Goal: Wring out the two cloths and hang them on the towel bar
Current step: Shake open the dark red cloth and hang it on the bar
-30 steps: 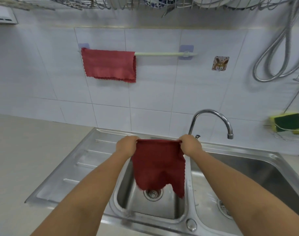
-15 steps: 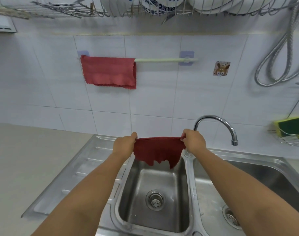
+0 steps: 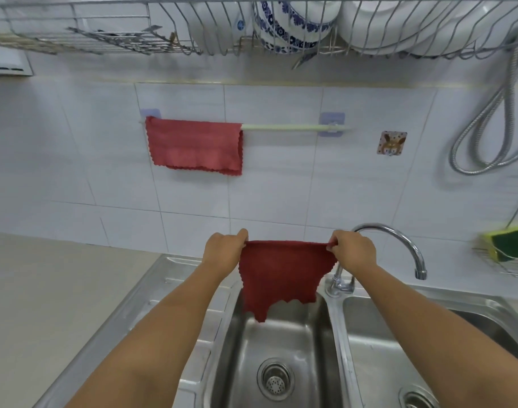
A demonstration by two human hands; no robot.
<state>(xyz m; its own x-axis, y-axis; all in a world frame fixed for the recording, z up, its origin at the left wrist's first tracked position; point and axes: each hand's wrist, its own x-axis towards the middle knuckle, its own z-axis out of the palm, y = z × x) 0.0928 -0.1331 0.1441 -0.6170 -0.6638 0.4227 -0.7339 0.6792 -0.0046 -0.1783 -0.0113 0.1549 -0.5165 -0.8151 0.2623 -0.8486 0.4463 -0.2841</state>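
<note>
A dark red cloth (image 3: 281, 275) hangs spread out above the left sink basin (image 3: 299, 343). My left hand (image 3: 223, 251) pinches its upper left corner and my right hand (image 3: 353, 251) pinches its upper right corner, so the top edge is stretched taut. On the tiled wall above, a lighter red cloth (image 3: 194, 145) is draped over the left half of a pale green towel bar (image 3: 284, 127). The bar's right half is bare.
A chrome faucet (image 3: 399, 240) curves right, just beside my right hand. A wire dish rack (image 3: 251, 30) with plates and bowls hangs overhead. A metal hose (image 3: 487, 128) loops at the right, above a wire basket with a green sponge (image 3: 508, 245). A beige counter (image 3: 45, 290) lies left.
Both hands have lifted the dark red cloth up and away from the basin toward the wall. The view has tilted upward, showing more of the dish rack.
</note>
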